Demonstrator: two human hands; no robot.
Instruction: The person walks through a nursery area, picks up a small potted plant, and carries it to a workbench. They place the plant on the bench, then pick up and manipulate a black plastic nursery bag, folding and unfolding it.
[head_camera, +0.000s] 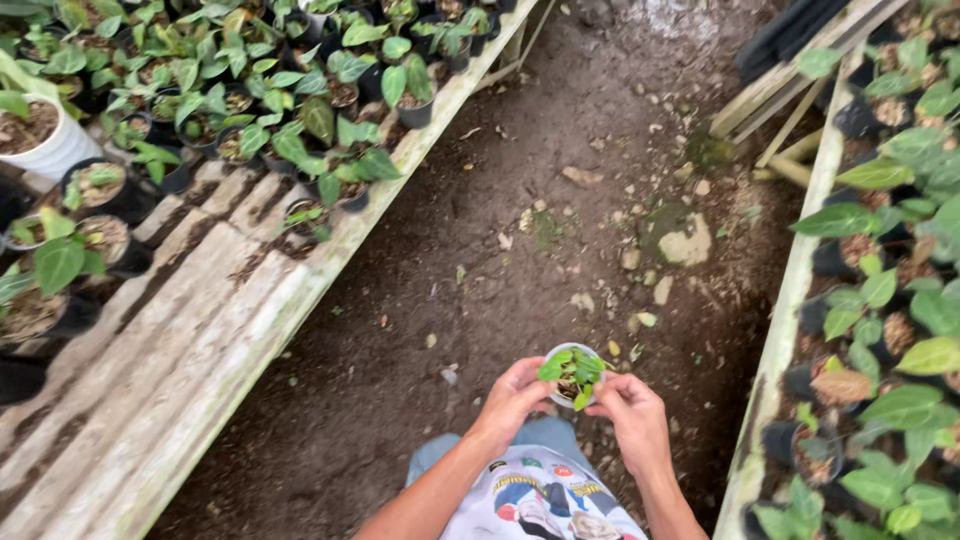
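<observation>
Both hands, left hand (512, 398) and right hand (634, 415), cup the small potted seedling (573, 374) — best kept level, grip snug, leaves untouched.

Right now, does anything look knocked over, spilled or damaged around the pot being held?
Nothing stands out. The small potted plant sits upright between the left hand and right hand. Pots on the left bench stand upright; the dirt path holds only scattered stones.

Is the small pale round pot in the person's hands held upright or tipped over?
Upright. The small pale round pot shows its open rim toward the camera, green leaves rising from it, with the left hand and right hand cupping its sides.
</observation>
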